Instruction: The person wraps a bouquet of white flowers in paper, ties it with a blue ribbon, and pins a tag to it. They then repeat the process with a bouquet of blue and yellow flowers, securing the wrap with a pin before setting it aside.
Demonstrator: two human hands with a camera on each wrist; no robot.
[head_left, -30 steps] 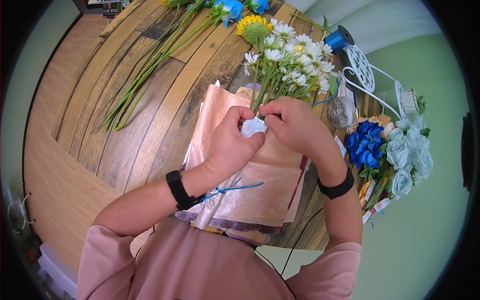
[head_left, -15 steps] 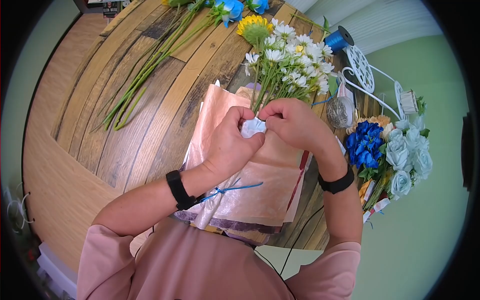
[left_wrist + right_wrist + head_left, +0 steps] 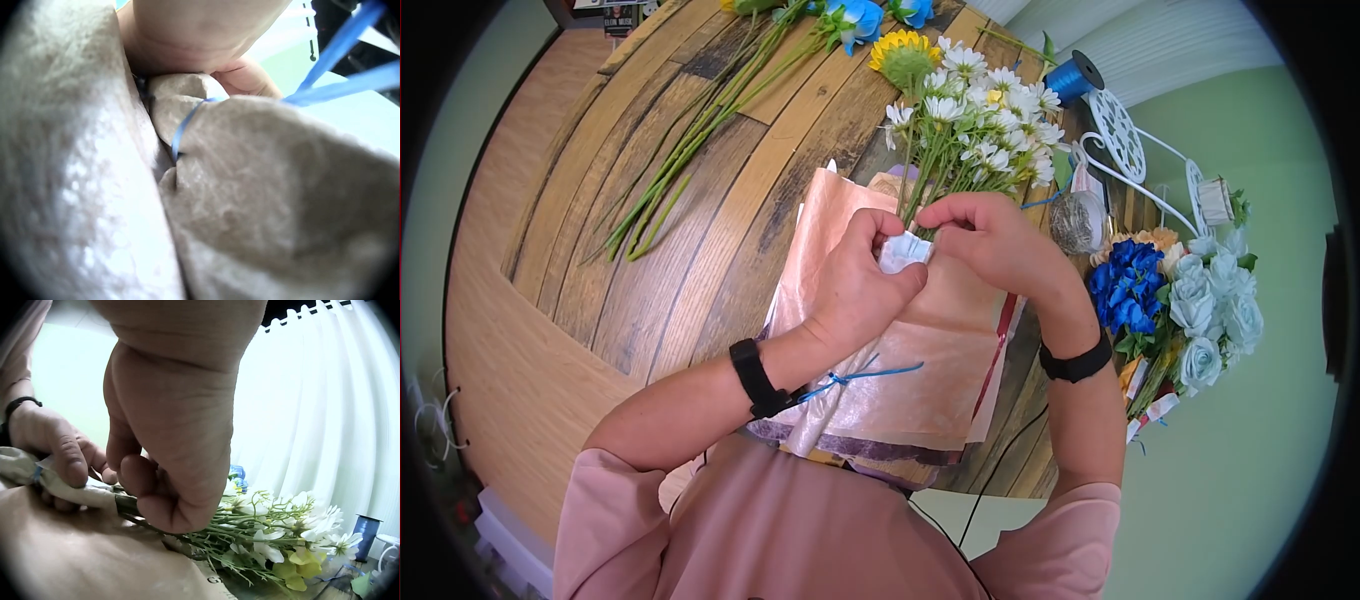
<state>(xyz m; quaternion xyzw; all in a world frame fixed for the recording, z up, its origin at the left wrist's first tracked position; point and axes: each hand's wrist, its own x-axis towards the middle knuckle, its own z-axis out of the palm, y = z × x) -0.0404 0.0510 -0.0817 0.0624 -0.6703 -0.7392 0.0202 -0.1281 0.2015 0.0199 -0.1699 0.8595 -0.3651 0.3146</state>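
A bouquet of white daisies (image 3: 990,120) with a yellow sunflower (image 3: 905,62) lies pointing away from me. Its lower stems are sleeved in pale crinkled paper (image 3: 250,175), tied by a thin blue ribbon (image 3: 840,380). My left hand (image 3: 862,275) grips this wrapped bundle near its top, thumb across a whitish piece of wrapping (image 3: 904,253). Just above that piece, my right hand (image 3: 992,245) pinches the bare green stems (image 3: 128,506) between curled fingers and thumb. Its fingertips are right at the wrapping's upper edge, partly hidden by the hand.
Beneath the bouquet is a stack of peach wrapping sheets (image 3: 945,390). Long-stemmed flowers (image 3: 700,130) lie at the upper left of the wooden table (image 3: 630,310). On the right are a blue ribbon spool (image 3: 1074,77), a white metal stand (image 3: 1118,135) and blue artificial flowers (image 3: 1130,285).
My right fingers have shifted slightly at the top of the wrapping, and more of the whitish piece shows, looking flatter. My left hand keeps its grip in nearly the same place.
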